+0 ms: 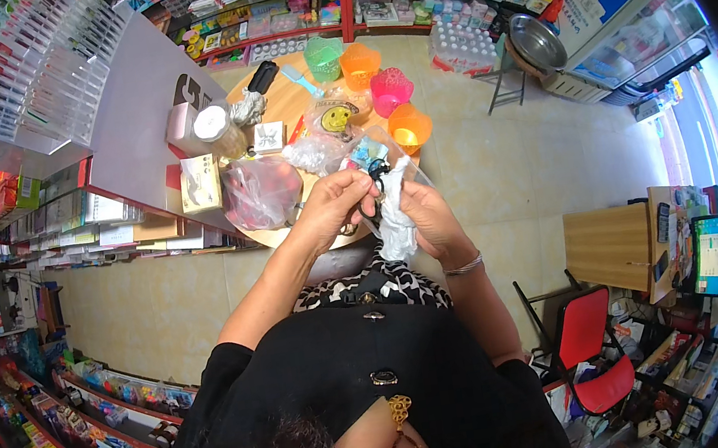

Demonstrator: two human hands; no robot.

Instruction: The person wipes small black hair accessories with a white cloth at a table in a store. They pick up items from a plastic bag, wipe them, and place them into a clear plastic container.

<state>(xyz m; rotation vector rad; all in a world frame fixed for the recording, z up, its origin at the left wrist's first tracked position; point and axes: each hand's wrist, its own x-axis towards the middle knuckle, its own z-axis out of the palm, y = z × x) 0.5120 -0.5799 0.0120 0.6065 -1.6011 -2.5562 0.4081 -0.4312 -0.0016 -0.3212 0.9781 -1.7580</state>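
Observation:
My left hand, fingers pinched, holds a small dark item at the near edge of a round wooden table; whether that is a band or a cord I cannot tell. In my right hand is a crumpled white tissue or cloth, close against the dark item. Just beyond my hands stands a clear plastic tray with small blue and white pieces in it. To the left lie a clear bag of pink things and a crumpled clear plastic bag.
Openwork plastic baskets, green, pink and orange, line the table's far right side. A lidded jar, a yellowish box and a blue brush lie further left. A red folding chair stands at the right.

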